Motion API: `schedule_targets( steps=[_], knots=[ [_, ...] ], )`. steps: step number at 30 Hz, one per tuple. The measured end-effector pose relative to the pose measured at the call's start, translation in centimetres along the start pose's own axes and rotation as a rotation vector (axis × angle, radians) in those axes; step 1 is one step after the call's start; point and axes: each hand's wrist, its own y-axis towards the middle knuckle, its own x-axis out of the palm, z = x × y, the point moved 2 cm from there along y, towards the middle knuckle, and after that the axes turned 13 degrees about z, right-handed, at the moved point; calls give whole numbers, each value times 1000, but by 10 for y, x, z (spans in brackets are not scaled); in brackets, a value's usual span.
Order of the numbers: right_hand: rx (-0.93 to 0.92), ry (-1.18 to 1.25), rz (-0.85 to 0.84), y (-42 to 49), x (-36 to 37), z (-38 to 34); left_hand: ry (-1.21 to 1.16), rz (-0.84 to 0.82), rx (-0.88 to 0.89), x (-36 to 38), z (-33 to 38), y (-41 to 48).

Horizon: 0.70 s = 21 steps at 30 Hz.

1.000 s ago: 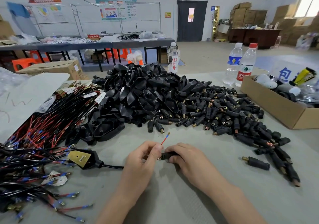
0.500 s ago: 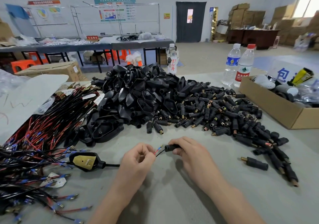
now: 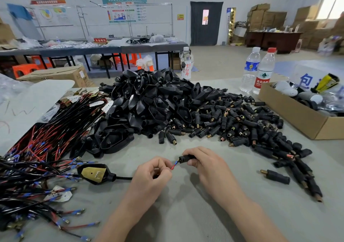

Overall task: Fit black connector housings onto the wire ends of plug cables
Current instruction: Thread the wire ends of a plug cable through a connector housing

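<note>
Hands (image 3: 154, 172) pinching wire (image 3: 173, 165), housing (image 3: 185, 159)

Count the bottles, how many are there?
3. A blue-label bottle and a red-cap bottle stand together at the right; a red-lettered bottle stands behind the black pile. Others may be hidden.

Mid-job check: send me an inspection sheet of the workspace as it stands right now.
Surface: grey table, crowded with parts across the far half.
Job's things: black connector housing meets the red wire end; loose housings heaped behind; lone housing to the right.
Clutter: black shells piled at centre; cardboard box of oddments; water bottles.
Grippers: left hand pinches the wire end; right hand grips the housing.
Cables: plug cable runs from the brass-faced plug to the left hand; cable bundle lies at left.
Surroundings: workbenches, stacked cartons, dark curtain.
</note>
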Motion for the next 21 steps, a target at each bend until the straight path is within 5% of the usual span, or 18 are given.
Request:
schedule_targets(
  steps=[10, 21],
  knots=[
    [-71, -27, -1, -1, -1, 2, 26, -77, 15, -1, 0, -1],
    [-76, 35, 37, 0, -3, 3, -4, 73, -25, -1, -1, 2]
  ],
)
